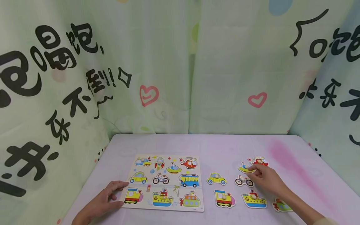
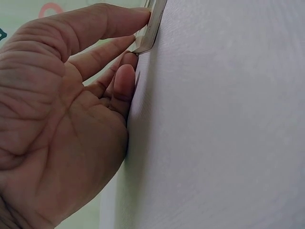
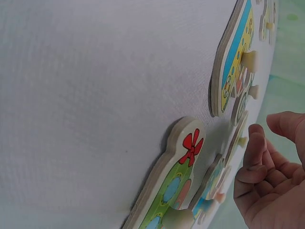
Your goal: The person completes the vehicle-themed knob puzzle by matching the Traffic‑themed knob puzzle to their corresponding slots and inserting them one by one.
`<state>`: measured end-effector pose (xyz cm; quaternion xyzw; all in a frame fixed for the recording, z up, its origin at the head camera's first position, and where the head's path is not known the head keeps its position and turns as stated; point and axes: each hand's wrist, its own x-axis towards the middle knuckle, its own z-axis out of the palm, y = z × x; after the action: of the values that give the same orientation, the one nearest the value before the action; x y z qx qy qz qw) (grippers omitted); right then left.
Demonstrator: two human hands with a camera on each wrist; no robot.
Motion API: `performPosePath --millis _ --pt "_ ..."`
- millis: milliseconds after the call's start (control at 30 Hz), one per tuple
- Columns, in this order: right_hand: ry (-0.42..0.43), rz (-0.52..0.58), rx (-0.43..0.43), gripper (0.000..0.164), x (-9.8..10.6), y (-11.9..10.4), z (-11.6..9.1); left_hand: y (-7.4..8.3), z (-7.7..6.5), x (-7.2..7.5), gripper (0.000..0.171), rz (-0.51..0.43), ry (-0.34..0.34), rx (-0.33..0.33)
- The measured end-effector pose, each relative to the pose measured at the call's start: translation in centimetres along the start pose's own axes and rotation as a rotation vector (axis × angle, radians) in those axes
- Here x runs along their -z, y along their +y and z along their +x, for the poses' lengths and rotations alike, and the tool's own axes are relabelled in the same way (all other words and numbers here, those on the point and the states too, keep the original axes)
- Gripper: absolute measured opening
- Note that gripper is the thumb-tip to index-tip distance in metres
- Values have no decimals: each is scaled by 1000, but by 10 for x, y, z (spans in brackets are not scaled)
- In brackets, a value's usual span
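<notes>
On the left of the table lies a puzzle board (image 1: 175, 195) printed with vehicles. My left hand (image 1: 102, 200) rests against its left edge, with thumb and index finger touching it apart from each other; the left wrist view shows this hand (image 2: 71, 119) beside the board's corner (image 2: 151, 36). My right hand (image 1: 267, 179) reaches over the loose pieces, fingertips at the yellow flying saucer piece (image 1: 244, 168). In the right wrist view a small gap separates the thumb and index finger of this hand (image 3: 276, 176), and a knob (image 3: 243, 141) stands beside them.
Loose knobbed pieces lie right of the board: a car (image 1: 216, 178), a train (image 1: 224, 199), a bicycle (image 1: 243, 181), a ship (image 1: 254, 200), a helicopter (image 1: 259, 160) and a submarine (image 1: 281, 205), partly behind the right forearm. A printed curtain (image 1: 225, 78) hangs behind the table.
</notes>
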<state>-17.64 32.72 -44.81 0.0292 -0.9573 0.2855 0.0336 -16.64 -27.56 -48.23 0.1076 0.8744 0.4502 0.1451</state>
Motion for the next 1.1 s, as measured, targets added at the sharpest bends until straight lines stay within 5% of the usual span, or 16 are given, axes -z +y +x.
performPosePath --millis 533,1100 --pt "41 -20 49 24 -4 8 14 -1 -1 0 68 0 3 2" --pt "-1 -50 -6 29 -3 6 26 -1 -1 -1 69 6 4 3"
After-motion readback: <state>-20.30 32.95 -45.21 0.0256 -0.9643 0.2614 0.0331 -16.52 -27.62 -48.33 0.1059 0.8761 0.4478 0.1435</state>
